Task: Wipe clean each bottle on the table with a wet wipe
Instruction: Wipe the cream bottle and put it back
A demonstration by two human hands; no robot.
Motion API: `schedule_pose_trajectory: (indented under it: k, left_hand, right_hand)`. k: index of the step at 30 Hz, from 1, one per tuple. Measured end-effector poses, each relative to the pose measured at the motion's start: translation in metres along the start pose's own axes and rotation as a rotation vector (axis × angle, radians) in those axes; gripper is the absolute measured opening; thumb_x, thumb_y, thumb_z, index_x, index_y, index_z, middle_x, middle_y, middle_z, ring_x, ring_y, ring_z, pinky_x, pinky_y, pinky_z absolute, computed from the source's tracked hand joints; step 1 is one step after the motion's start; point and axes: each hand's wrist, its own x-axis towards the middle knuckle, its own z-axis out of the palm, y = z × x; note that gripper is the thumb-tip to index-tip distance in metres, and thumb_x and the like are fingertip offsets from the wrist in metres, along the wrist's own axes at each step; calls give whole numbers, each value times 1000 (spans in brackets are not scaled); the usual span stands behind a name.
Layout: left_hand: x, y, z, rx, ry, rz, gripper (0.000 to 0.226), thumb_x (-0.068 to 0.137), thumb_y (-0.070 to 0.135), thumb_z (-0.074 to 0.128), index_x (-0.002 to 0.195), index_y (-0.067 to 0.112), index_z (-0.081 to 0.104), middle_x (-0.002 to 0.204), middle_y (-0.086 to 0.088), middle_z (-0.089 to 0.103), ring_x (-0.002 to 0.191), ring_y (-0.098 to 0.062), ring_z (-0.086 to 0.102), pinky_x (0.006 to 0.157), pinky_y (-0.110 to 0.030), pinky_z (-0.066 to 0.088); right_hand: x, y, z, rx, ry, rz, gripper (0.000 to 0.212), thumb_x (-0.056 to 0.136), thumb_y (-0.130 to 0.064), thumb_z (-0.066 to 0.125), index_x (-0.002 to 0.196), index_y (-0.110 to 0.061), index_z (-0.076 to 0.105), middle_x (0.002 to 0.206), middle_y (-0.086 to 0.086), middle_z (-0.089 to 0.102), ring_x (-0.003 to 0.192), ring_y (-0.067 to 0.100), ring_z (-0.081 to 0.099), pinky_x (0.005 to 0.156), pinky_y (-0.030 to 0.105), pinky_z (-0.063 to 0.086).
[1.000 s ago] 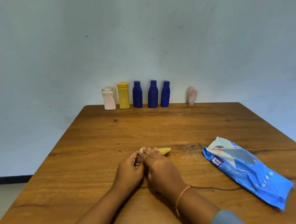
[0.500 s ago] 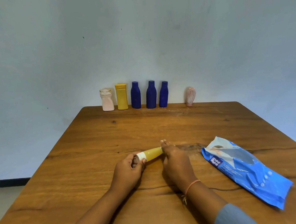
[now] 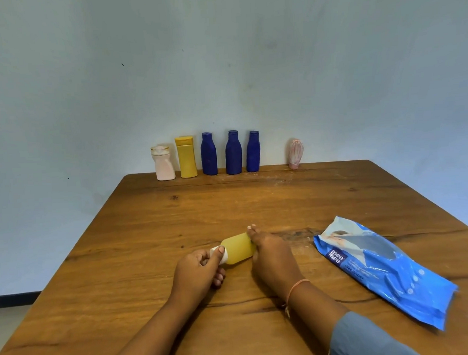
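I read this as the wiping step on one bottle, with six more waiting. The small yellow bottle [image 3: 238,247] lies on its side low over the near middle of the bench [image 3: 138,236], cap end pointing to my left; I cannot tell whether it rests on the wood or is held just off it. The left hand [image 3: 198,270] pinches the white cap [image 3: 220,255], thumb on top, and steadies that end. The right hand [image 3: 272,256] covers the base end, its fingers [image 3: 253,230] curled over the body and grasping it. No wipe shows anywhere in view. One may be tucked under the right palm, but I cannot confirm that, so I would not count this bottle as clean. The wet-wipe pack [image 3: 381,267] lies well to the right of the hands, within reach of the right one. At the far edge stand the pale pink bottle [image 3: 164,163], the tall yellow bottle [image 3: 186,157], three blue bottles [image 3: 233,153] and, set apart, the ribbed pink bottle [image 3: 296,153], all upright. My judgement is that the next move needs the left grip to hold firm while the right slides or twists along the body. If that hand proves bare, it should go to the pack first.
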Motion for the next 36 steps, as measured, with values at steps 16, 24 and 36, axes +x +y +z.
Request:
schedule_pose_trajectory:
  k: [16, 24, 36]
  left_hand:
    - [1, 6, 2, 5, 45, -53, 32, 91, 33, 55, 77, 6, 66, 56, -10, 67, 42, -12, 58, 45, -19, 49]
    - [7, 3, -1, 181, 119, -56, 48, 86, 43, 59, 54, 7, 59, 48, -3, 56, 46, -13, 50, 49, -27, 36]
    - [-15, 9, 0, -254, 22, 117, 31, 78, -7, 65, 102, 12, 61, 94, 0, 67, 82, -7, 65, 66, -9, 50]
  right_hand:
    - [-17, -8, 4, -95, -117, 191, 55, 91, -9, 41, 145, -12, 28, 140, 8, 46, 122, 21, 47, 100, 28, 39]
    - [-48, -57, 17, 86, -150, -98, 57, 92, -5, 40, 146, -15, 26, 151, 3, 29, 137, 19, 31, 113, 26, 25]
    - [-25, -34, -20, 440, 114, -71, 45, 87, 4, 47, 128, -13, 55, 130, -2, 56, 122, 4, 49, 107, 18, 34]
